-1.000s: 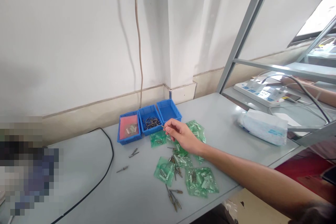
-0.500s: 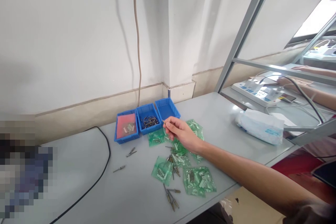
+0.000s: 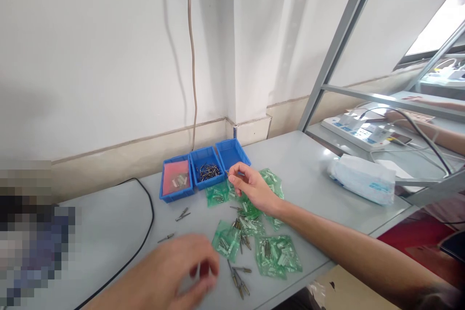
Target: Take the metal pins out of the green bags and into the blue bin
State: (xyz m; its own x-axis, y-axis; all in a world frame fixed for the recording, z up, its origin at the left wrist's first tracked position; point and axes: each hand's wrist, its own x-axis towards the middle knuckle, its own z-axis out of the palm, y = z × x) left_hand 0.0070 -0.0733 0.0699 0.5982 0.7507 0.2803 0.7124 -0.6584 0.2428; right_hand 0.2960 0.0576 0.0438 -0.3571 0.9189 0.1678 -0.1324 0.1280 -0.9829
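Note:
My right hand (image 3: pixel 252 188) is above the green bags, near the front of the right blue bin. Its thumb and forefinger pinch a small thin metal pin, whose tip barely shows. My left hand (image 3: pixel 189 264), smeared by motion, is over the front of the table with its thumb and curved fingers apart, holding nothing I can see. Nearest it are a green plastic bag (image 3: pixel 225 241) of metal pieces and a loose cluster of slim metal pins (image 3: pixel 238 278) with thicker ends. More metal pins (image 3: pixel 209 172) fill the middle blue bin (image 3: pixel 198 156).
The left blue bin (image 3: pixel 177 198) holds a pink sheet and a small clear bag. Beside it is the right blue bin (image 3: pixel 232 152). Another green bag (image 3: pixel 278 256) lies near the table edge. A black cable (image 3: pixel 148 232) crosses the left; a white package (image 3: pixel 363 179) lies right.
My left hand has come into view from the lower left, over the table front. My right hand stays nearly in place, still pinching the thin metal pin.

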